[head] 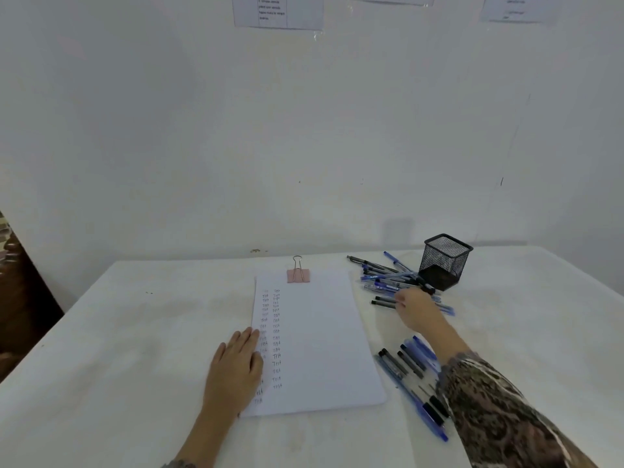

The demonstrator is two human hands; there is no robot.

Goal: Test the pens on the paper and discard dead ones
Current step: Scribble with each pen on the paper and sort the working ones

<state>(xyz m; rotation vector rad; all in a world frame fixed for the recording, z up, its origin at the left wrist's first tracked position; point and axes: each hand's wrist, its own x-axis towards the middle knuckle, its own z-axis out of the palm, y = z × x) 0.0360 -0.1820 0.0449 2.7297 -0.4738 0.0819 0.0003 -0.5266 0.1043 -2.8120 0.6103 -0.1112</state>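
Meanwhile, right hand point(416, 310) at the pens point(388, 280)
Pens lay heaped right of centre beside the cup point(444, 261): light, stiff, slick, probably best pinched mid-barrel. Right arm was outstretched, fingers at the heap's near edge; whether its grip had closed was unclear. Left hand point(236, 364) lay flat, grip open, pinning the paper point(317, 342) to the tabletop point(135, 332).

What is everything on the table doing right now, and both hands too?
White paper sheet, flat, columns of "Test" written at its left.
Pink binder clip, clamped on the paper's top edge.
Black mesh pen holder, upright, looks empty.
Far pile of blue and black pens, jumbled beside the holder.
Near group of pens, lying right of the paper.
Left hand, flat on the paper's left edge.
Right hand, on the far pile; grip unclear.
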